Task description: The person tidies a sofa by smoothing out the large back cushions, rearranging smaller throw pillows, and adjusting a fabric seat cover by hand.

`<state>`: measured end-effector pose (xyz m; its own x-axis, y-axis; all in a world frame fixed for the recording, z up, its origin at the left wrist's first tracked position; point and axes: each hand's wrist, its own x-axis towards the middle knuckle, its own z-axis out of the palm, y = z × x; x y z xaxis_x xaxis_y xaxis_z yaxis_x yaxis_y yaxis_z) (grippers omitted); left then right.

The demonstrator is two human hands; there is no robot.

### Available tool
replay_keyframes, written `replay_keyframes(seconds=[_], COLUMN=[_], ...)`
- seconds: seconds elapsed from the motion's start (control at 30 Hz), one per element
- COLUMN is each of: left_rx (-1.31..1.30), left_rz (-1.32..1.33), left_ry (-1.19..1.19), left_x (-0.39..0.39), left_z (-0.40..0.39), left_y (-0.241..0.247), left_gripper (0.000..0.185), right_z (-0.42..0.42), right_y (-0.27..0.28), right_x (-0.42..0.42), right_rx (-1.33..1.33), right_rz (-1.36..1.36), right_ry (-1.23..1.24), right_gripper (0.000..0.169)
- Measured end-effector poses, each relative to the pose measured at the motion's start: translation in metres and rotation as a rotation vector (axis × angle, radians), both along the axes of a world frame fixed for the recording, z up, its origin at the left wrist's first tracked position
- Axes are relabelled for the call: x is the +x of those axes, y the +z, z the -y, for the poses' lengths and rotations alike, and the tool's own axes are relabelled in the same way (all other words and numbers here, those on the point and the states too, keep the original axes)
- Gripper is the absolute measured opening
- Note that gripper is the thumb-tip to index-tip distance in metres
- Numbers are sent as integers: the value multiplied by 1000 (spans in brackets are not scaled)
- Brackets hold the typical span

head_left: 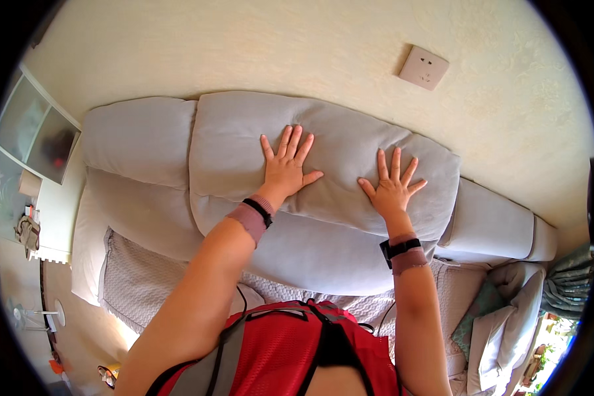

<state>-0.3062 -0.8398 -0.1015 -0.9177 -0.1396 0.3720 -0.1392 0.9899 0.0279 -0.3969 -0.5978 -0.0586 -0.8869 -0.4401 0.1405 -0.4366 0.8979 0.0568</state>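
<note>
Both palms press flat on the padded top of a grey sofa back cushion [227, 148]. My left hand [288, 166] lies near its middle with the fingers spread. Further right, my right hand [392, 185] rests on the same cushion, fingers also apart, and the fabric creases around it. Neither hand holds anything. Below them the lower part of the sofa backrest [317, 252] slopes toward the seat. Each wrist wears a pinkish cuff and a black strap.
A wall socket [424, 68] sits above the sofa. Quilted covers [143, 277] lie over the seat. Cushions [495, 341] lean at the right end by a gathered curtain [569, 282]. At the left stand a glass-fronted cabinet [37, 128] and a white fan [59, 313].
</note>
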Motion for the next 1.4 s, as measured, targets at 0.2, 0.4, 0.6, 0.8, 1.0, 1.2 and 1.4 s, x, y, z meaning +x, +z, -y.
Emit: replay_keyframes(seconds=[0.2, 0.4, 0.6, 0.8, 1.0, 1.2, 1.4], left_rx=[-59, 49, 157, 159, 208, 94, 100], left_rz=[-84, 60, 137, 72, 134, 194, 259], left_ry=[85, 162, 141, 97, 212, 267, 317], left_x=[46, 45, 25, 37, 43, 40, 29], left_z=[97, 127, 141, 147, 167, 179, 184], left_y=[14, -20, -30, 22, 36, -21, -20], left_gripper=[84, 90, 90, 85, 80, 91, 94], right_z=[-11, -11, 4, 7, 0, 1, -2], right_y=[-23, -44, -45, -39, -46, -49, -47], right_x=[-5, -6, -19, -24, -21, -20, -22], right_rx=[-20, -49, -15, -7, -44, -65, -131], right_rz=[-109, -214, -167, -165, -226, -215, -183], right_ry=[17, 56, 18, 3, 34, 53, 68], right_gripper=[85, 88, 91, 92, 93, 93, 94])
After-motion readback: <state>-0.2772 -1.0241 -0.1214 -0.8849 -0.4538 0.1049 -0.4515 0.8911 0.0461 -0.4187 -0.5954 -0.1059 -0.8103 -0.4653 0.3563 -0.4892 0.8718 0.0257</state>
